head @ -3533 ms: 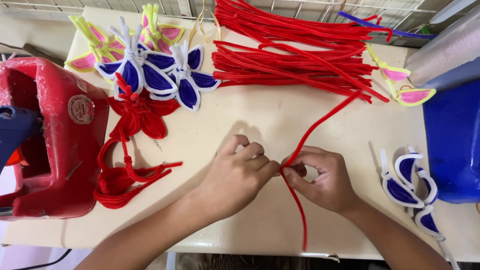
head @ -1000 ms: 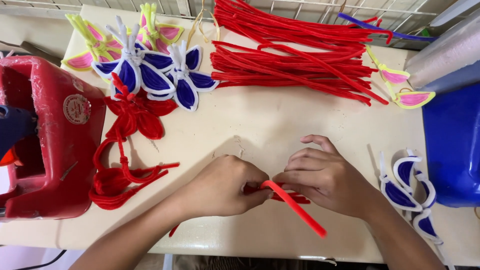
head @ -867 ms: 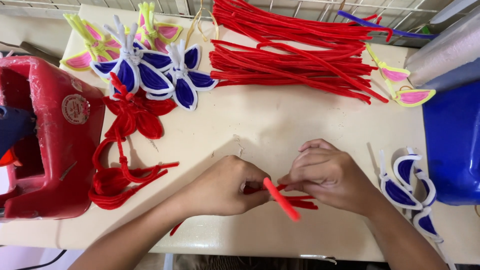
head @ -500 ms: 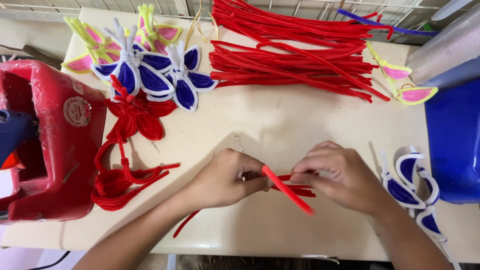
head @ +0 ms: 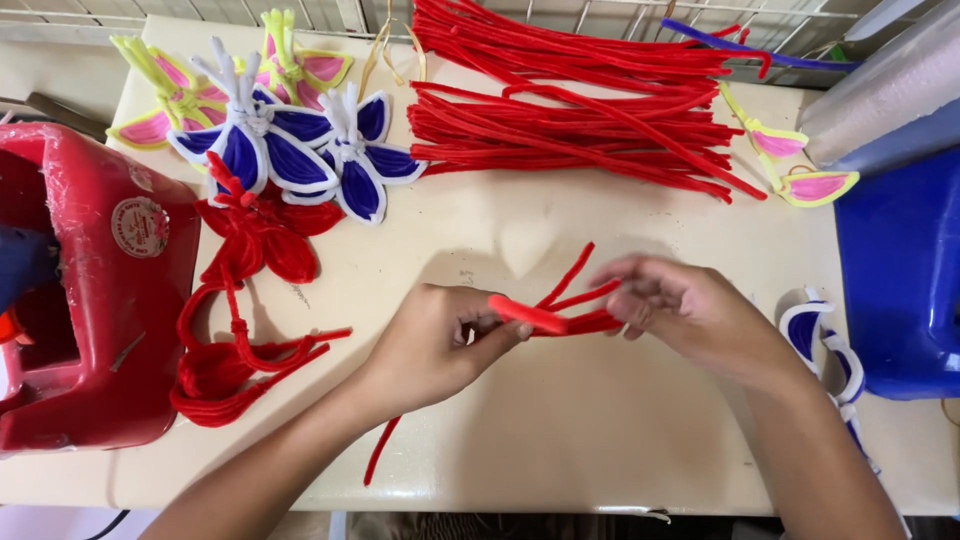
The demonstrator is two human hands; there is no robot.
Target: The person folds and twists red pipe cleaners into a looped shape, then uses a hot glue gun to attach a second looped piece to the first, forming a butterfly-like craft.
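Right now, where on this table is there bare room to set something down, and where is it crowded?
Bare: the table near its front edge between the forearms, and the patch between the blue flowers and the hands. Crowded: the back with the red stems, and the left beside the red tub.

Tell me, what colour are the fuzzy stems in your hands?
Red stems, clearest in the head view.

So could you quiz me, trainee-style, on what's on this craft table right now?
1. True or false: both hands grip the same red pipe cleaner.
2. Which finished flowers lie nearest the red plastic stool? A) blue and white B) red C) yellow and pink
3. Fill in: the big pile of loose red pipe cleaners lies at the table's ____ edge.

Key:
1. True: the left hand and right hand hold it between them.
2. B, the red flowers.
3. Far.
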